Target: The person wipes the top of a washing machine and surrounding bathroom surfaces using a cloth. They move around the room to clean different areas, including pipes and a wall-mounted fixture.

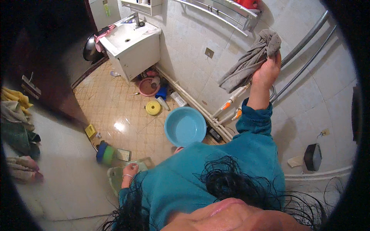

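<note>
My right hand [267, 72] is raised beside the tiled wall and grips a grey cloth [245, 60]. The cloth is bunched and twisted, with a long fold hanging down to the left of the hand. Low at my other side is my left hand [130, 170], with a thin bracelet on the wrist. Its fingers look curled, and whether they hold anything is not clear. Behind it lies a pale green translucent plastic item [114, 174]; contact cannot be told. On the floor before me stands a light blue plastic basin [185, 127].
White pipes [199, 111] run along the wall's foot, and a metal towel rack [214, 16] juts out above. A washbasin cabinet [138, 55] stands at the far side. Around the floor are a pink basin [149, 86], a yellow round item [153, 108] and a white bottle [178, 99].
</note>
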Action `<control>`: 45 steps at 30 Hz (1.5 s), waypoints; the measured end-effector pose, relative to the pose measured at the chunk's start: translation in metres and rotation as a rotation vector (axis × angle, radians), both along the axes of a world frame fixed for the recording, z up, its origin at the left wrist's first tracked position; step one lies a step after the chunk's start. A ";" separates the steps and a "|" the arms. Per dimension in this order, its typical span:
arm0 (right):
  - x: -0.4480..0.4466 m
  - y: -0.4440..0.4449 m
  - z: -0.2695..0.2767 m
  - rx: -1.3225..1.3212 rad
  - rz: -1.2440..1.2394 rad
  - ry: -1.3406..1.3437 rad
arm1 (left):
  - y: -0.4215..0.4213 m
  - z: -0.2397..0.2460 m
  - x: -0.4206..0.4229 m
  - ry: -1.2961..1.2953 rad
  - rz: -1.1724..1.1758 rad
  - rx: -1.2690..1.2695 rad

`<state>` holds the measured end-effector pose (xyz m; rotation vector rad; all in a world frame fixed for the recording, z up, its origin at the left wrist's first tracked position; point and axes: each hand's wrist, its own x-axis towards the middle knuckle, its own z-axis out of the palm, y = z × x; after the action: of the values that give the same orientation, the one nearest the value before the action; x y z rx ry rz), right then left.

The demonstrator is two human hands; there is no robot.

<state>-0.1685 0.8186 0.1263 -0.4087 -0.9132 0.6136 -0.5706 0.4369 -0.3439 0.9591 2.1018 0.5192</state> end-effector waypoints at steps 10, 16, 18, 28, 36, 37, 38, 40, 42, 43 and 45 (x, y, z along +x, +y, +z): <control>-0.015 0.094 0.019 0.388 -0.878 -0.465 | 0.107 0.054 -0.056 0.136 -0.062 -0.057; -0.021 0.135 0.060 0.520 -1.063 -0.826 | 0.230 0.083 -0.104 0.062 -0.212 -0.030; -0.021 0.144 0.071 0.466 -0.974 -0.982 | 0.271 0.088 -0.109 0.164 -0.224 0.014; -0.012 0.160 0.117 -0.226 -0.997 -1.453 | 0.404 0.082 -0.123 0.051 -0.406 0.038; -0.030 0.192 0.142 -0.509 -0.885 -1.862 | 0.500 0.071 -0.146 -0.054 -0.599 0.121; -0.034 0.197 0.144 -0.553 -0.871 -1.888 | 0.511 0.073 -0.151 -0.056 -0.636 0.146; -0.037 0.201 0.145 -0.553 -0.843 -1.913 | 0.521 0.074 -0.155 -0.093 -0.621 0.151; -0.041 0.208 0.147 -0.599 -0.808 -1.957 | 0.541 0.074 -0.160 -0.167 -0.570 0.144; -0.043 0.214 0.149 -0.628 -0.779 -1.975 | 0.557 0.073 -0.173 -0.044 -0.636 0.209; -0.044 0.216 0.149 -0.663 -0.768 -1.973 | 0.562 0.070 -0.181 0.009 -0.664 0.279; -0.048 0.220 0.148 -0.711 -0.747 -1.949 | 0.572 0.058 -0.196 -0.117 -0.638 0.193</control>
<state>-0.2169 1.0390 0.2740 -2.0638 -2.1376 -0.4497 -0.7670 1.0089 -0.2858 1.5842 1.5393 0.4314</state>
